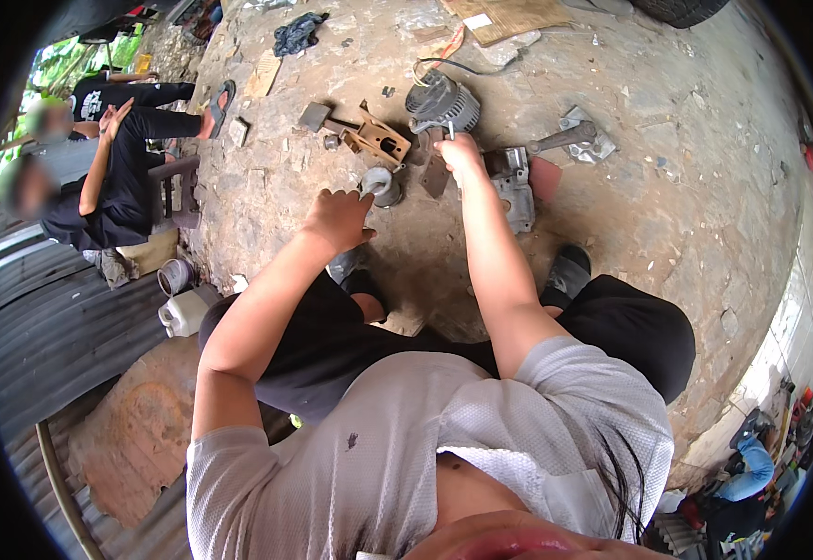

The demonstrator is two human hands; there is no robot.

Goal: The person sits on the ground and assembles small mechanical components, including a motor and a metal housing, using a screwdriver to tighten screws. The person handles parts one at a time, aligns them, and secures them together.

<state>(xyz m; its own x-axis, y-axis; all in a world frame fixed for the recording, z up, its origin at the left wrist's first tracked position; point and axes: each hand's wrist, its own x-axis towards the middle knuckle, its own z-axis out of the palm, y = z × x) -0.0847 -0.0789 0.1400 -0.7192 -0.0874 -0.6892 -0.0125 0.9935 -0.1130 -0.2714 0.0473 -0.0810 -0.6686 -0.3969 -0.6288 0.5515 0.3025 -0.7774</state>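
Gripping a pale rod (451, 131), right hand (462, 156) curls, left hand (336, 221) half-open.

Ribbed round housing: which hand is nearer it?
Right. The right hand is just on the near side of the housing; the left hand is farther back, leftward.

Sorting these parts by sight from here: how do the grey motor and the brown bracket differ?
Shape: the grey motor is rounded, with a slotted casing; the brown bracket is angular, with a dark opening.
Colour: the motor is grey and blackish, the bracket tan-brown.
Place: the motor sits farther right, just beyond the right hand; the bracket lies to its left.
Shared: both rest on the dirty ground.
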